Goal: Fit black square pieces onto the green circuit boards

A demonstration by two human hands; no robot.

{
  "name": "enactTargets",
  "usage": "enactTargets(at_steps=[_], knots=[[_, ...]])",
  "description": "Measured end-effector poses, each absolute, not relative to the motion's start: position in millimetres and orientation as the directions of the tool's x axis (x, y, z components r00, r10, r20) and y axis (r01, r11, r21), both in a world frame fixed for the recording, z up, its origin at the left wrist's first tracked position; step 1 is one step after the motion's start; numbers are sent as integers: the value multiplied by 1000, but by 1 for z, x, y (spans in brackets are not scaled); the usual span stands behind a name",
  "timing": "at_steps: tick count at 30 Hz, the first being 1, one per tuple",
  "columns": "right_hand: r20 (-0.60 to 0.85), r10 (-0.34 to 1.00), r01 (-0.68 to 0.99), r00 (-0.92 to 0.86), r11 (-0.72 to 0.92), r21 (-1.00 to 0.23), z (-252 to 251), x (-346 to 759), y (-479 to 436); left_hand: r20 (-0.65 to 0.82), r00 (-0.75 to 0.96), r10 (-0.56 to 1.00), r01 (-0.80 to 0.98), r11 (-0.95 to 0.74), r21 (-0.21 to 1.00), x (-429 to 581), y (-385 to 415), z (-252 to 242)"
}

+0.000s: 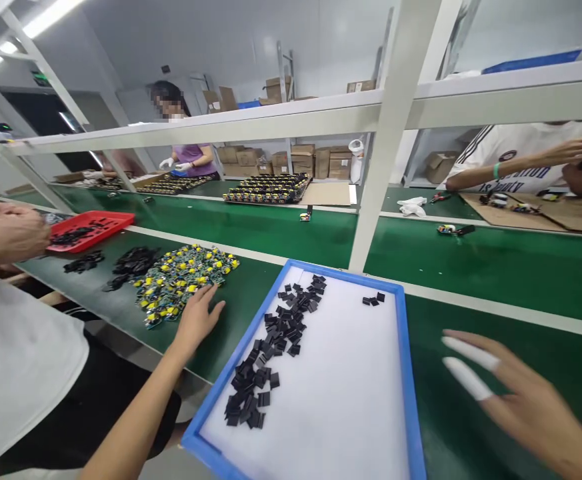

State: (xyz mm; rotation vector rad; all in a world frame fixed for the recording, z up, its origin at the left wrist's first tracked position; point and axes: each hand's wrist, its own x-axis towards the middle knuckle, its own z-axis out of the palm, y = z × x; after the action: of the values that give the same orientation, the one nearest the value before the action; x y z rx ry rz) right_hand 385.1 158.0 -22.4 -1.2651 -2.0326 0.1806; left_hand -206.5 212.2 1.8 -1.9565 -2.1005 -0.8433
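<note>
My left hand [199, 321] rests at the near right edge of a heap of small circuit boards with yellow parts [173, 283]. Its fingers are stretched out with the thumb apart, and the fingertips overlap the heap; I cannot tell whether they touch a board. Over the green bench at the right is my right hand [525, 393], open and holding nothing, with white covers on two fingers. Between the hands lies a blue-rimmed tray [407, 373] with a white bottom. Many small black flat pieces [283, 330] are strewn along its left side, and several more sit at its far right.
A co-worker's hands [11, 230] are beside a red tray [115, 220] of black parts at the left. Black pieces [133, 263] are heaped nearby. A white post [378, 147] rises behind my tray. Beyond it, two boards [305, 217] [448, 229] lie on the green belt [251, 223].
</note>
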Motion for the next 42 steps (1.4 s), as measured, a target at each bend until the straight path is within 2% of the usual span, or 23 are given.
enactTargets(at_steps=[3, 6, 9, 13, 17, 20, 24, 26, 28, 31, 33, 34, 35, 37, 39, 40, 42], knots=[[437, 729, 575, -526, 684, -450, -10, 312, 166, 423, -154, 893, 953, 20, 303, -212, 255, -11], [298, 669, 506, -681, 724, -469, 3, 250, 177, 383, -160, 910, 942, 24, 335, -205, 268, -18], [164, 683, 549, -712, 687, -476, 9, 205, 194, 367, -174, 914, 918, 15, 397, -195, 260, -18], [140, 755, 618, -640, 615, -490, 0, 166, 223, 378, -232, 896, 849, -3, 528, -176, 222, -4], [172, 790, 623, -588, 578, -527, -15, 152, 240, 319, -274, 907, 732, -19, 681, -141, 159, 23], [212, 779, 586, -590, 594, -551, -21, 159, 242, 153, -354, 923, 454, 27, 891, -105, 115, 38], [311, 722, 517, -617, 671, -532, -14, 189, 221, -43, -353, 935, 151, 103, 983, -59, 77, 38], [362, 680, 483, -638, 719, -499, -7, 208, 201, -139, -280, 950, 50, 159, 986, -37, 68, 30], [425, 600, 430, -678, 793, -432, 1, 224, 177, -215, -115, 970, -22, 214, 977, -15, 65, 21], [563, 343, 257, -752, 939, -229, 12, 240, 145, -289, 146, 946, -85, 303, 949, 16, 67, 10], [623, 230, 177, -748, 973, -147, 16, 245, 128, -296, 210, 932, -85, 319, 944, 33, 68, 8], [652, 253, 184, -715, 967, -174, 17, 246, 119, -285, 203, 937, -73, 305, 950, 39, 68, 8], [677, 332, 215, -657, 943, -254, 17, 246, 111, -269, 188, 945, -49, 283, 958, 43, 68, 10], [670, 569, 259, -477, 819, -512, 14, 244, 97, -220, 141, 965, 24, 219, 975, 49, 65, 15], [556, 778, 201, -293, 619, -759, 10, 240, 84, -141, 100, 985, 98, 131, 987, 51, 61, 21], [483, 844, 146, -234, 522, -841, 8, 237, 80, -93, 91, 991, 128, 81, 988, 53, 58, 23], [375, 910, 34, -176, 386, -922, 6, 232, 74, -4, 89, 996, 171, -12, 985, 55, 54, 26]])
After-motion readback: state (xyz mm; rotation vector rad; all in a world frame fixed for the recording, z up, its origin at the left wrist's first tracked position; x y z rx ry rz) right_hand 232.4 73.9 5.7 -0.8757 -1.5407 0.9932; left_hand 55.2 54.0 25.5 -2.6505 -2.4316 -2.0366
